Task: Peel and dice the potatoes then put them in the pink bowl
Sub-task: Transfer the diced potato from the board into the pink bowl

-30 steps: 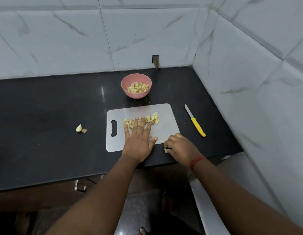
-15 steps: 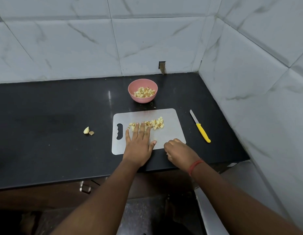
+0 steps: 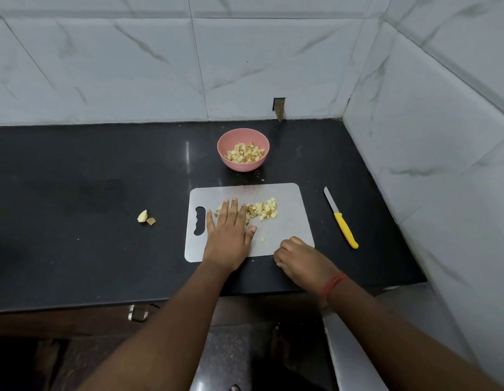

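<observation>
The black polished stone counter (image 3: 76,193) carries a white rectangular plastic cutting board (image 3: 290,227) with a handle slot. The left hand (image 3: 228,232) lies flat and open on the board, fingers extended, fingertips touching a pile of pale diced potato cubes (image 3: 263,211). The right hand (image 3: 298,258) is curled at the board's near right corner; whether it grips anything cannot be determined. The round pink bowl (image 3: 243,149), beyond the board, holds diced potato. A yellow-handled paring knife (image 3: 341,218) lies right of the board. Two potato scraps (image 3: 145,217) lie left.

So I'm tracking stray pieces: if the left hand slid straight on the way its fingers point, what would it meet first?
The left hand would first push the diced potato at its fingertips; farther on, probably the pink bowl.
</observation>
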{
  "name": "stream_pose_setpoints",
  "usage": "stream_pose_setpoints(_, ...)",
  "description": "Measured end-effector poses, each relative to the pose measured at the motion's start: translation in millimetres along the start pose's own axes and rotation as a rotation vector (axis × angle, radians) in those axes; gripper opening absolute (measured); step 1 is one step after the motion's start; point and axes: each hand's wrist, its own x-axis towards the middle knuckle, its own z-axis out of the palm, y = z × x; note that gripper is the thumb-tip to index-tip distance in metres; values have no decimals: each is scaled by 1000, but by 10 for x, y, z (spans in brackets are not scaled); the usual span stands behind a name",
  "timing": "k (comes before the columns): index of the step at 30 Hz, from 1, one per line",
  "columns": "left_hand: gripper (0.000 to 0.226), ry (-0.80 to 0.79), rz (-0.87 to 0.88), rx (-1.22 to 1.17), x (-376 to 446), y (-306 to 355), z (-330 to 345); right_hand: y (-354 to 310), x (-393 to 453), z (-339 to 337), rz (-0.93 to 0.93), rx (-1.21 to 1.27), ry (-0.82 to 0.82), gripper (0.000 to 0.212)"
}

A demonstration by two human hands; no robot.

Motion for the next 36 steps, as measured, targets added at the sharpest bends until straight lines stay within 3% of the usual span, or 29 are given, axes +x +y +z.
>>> stream_pose_setpoints(5,73,14,23,-15,17,50,25,-81,-39,47,0,-39,29,6)
stream_pose_setpoints(11,80,20,40,-20,8,66,39,-181,-35,20,128,148,-38,9)
stream_pose_setpoints(18,78,54,82,-11,99,25,-38,-76,438,-355,472,522,244,9)
stream_pose_setpoints(24,65,144,41,18,552,-46,-251,428,1550,-804,552,644,397,15)
stream_pose_setpoints(29,66,123,-54,78,857,-68,-318,794,2218,-873,508,493,287,13)
stream_pose_setpoints(36,74,139,-100,66,1059,-43,-281,1092,2456,-739,379,321,117,15)
